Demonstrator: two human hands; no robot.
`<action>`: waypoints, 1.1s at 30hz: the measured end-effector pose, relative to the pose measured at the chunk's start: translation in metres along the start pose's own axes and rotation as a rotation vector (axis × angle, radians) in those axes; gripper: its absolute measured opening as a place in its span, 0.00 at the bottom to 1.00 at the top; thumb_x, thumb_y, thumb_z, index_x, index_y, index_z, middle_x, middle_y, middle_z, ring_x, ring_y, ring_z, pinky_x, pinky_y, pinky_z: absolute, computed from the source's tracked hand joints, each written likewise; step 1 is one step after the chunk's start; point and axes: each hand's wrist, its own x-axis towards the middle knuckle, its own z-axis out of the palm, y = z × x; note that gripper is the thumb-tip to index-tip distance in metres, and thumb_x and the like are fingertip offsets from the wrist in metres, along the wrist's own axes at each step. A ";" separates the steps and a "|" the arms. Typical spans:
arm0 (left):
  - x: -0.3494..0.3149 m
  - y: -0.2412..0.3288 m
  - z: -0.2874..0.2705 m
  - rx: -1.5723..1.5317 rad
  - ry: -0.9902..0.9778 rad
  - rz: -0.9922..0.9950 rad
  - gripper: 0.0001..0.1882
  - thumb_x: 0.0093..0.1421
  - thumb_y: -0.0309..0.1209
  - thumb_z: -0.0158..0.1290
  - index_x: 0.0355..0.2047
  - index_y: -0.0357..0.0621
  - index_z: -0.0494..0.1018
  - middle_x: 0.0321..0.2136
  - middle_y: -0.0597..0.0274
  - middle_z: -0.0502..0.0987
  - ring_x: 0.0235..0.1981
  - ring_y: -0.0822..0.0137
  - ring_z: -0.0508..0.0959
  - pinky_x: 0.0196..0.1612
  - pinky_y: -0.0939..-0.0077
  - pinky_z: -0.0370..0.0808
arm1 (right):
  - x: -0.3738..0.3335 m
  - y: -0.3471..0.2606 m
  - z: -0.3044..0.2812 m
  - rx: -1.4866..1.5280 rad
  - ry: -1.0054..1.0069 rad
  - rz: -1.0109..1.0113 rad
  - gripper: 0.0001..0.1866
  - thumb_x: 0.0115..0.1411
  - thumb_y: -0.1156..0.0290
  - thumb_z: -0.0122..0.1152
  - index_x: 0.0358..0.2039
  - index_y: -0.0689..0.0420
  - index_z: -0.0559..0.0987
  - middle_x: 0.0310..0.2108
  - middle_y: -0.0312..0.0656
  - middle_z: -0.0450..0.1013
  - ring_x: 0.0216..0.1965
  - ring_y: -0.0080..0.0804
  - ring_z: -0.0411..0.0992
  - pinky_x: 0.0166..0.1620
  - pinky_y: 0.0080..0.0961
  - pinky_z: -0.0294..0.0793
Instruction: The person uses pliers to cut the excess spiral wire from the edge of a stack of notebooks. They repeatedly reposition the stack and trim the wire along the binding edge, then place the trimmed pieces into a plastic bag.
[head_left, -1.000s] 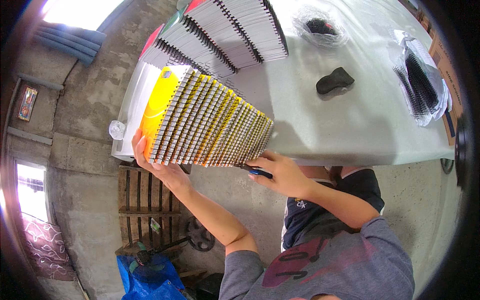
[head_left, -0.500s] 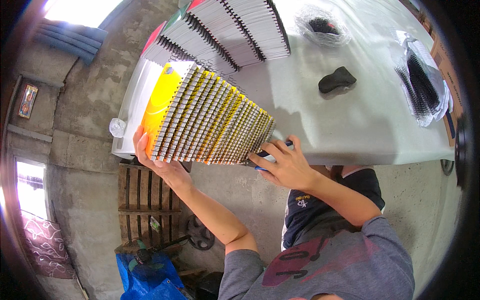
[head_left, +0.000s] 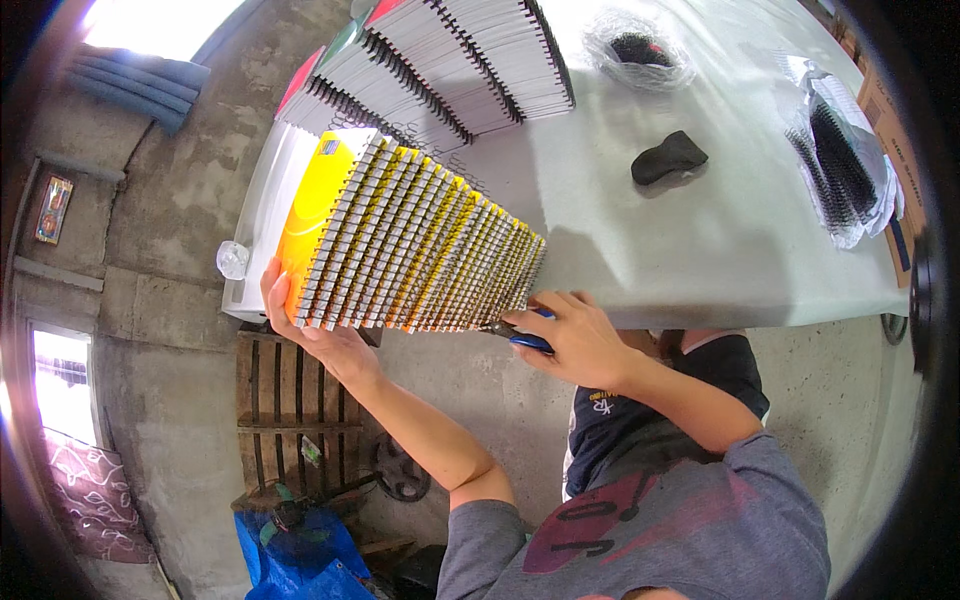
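A tall stack of spiral-bound notebooks (head_left: 425,240) with a yellow and orange cover stands at the left front of the table, its coils facing me. My left hand (head_left: 325,340) is wrapped round its near left corner, fingers on the orange cover. In my right hand (head_left: 580,335) I grip pliers with blue handles (head_left: 533,342); their dark jaws touch the coil ends at the stack's lower right corner. What exactly the jaws pinch is too small to make out.
Behind stand more bound books (head_left: 450,75) with black coils. On the white-covered table (head_left: 680,250) lie a black lump (head_left: 668,158), a plastic-wrapped black coil (head_left: 638,48) and a bag of black coils (head_left: 843,165). A cardboard box (head_left: 890,140) is at the right, a wooden pallet (head_left: 295,400) below left.
My right hand has turned, and the pliers now show more of their handles, with the jaws at the stack's corner. My left hand keeps its hold on the notebooks.
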 end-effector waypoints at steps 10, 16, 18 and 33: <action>-0.001 0.001 0.001 -0.006 0.010 -0.009 0.27 0.64 0.55 0.30 0.54 0.49 0.56 0.57 0.53 0.54 0.58 0.58 0.58 0.60 0.58 0.59 | -0.001 -0.003 0.001 -0.343 0.077 -0.156 0.24 0.49 0.59 0.62 0.48 0.45 0.72 0.41 0.37 0.65 0.44 0.32 0.66 0.49 0.42 0.59; -0.001 -0.001 0.001 0.010 0.003 0.017 0.27 0.64 0.54 0.29 0.53 0.49 0.56 0.56 0.53 0.54 0.58 0.58 0.58 0.60 0.58 0.60 | 0.007 0.004 0.001 0.258 -0.137 0.091 0.15 0.53 0.60 0.58 0.40 0.52 0.77 0.31 0.41 0.72 0.35 0.38 0.73 0.38 0.38 0.69; 0.000 -0.003 0.000 0.024 -0.002 0.031 0.27 0.64 0.55 0.29 0.53 0.49 0.56 0.56 0.53 0.54 0.58 0.58 0.58 0.60 0.58 0.60 | 0.015 0.011 -0.002 0.571 -0.278 0.259 0.14 0.54 0.60 0.57 0.37 0.54 0.78 0.26 0.44 0.73 0.32 0.41 0.74 0.36 0.35 0.71; -0.001 -0.003 -0.002 -0.017 0.007 -0.015 0.29 0.62 0.58 0.32 0.54 0.51 0.56 0.57 0.53 0.53 0.59 0.58 0.57 0.61 0.56 0.58 | -0.003 0.006 -0.002 -0.355 0.038 -0.178 0.23 0.50 0.60 0.60 0.49 0.42 0.72 0.40 0.38 0.64 0.47 0.34 0.63 0.49 0.44 0.58</action>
